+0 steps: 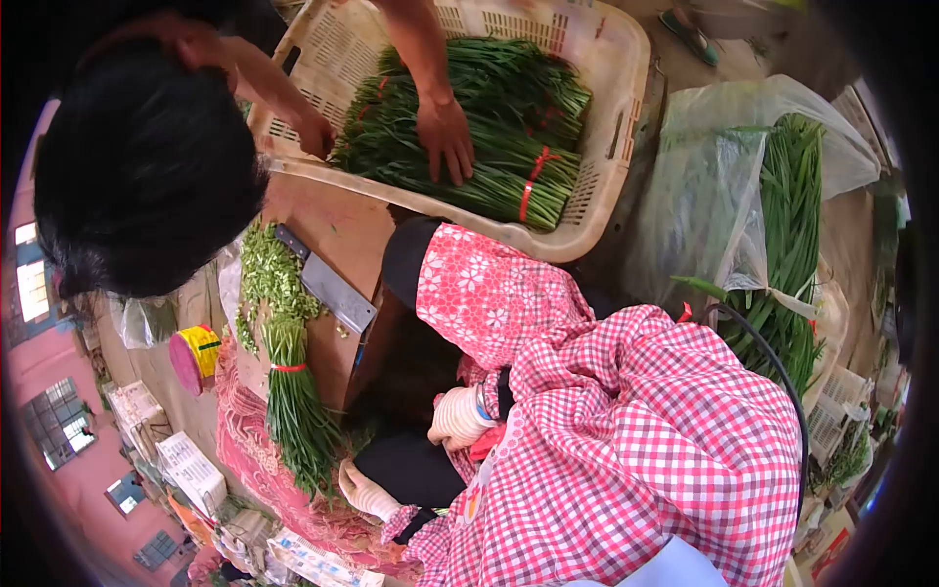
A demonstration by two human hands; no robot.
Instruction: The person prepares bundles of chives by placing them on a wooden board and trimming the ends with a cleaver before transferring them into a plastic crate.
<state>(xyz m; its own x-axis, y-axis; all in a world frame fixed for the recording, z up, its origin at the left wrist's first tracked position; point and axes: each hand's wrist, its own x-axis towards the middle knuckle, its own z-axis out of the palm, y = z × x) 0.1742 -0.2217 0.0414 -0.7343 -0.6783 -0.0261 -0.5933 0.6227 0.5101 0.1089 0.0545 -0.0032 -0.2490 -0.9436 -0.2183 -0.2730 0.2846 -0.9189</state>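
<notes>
My right hand (458, 419), in a striped pale glove, is curled closed over my lap, beside something red (486, 443); what lies inside the fingers is hidden. Lower down, my gloved left hand (367, 491) rests by my dark knee with its fingers stretched out, near the leaf tips of a green bundle (296, 421). A red band circles that bundle, which lies on a board (337, 220) and pink cloth. Chopped pale stem pieces (266, 274) and a cleaver (335, 293) lie at its upper end.
Another person's bare hands (445, 140) reach into a large plastic crate (611, 186) of banded green bundles. That person's dark-haired head (147, 176) is at the upper left. Long green leaves (790, 210) stand in clear plastic at right. A yellow-and-pink roll (194, 359) lies left.
</notes>
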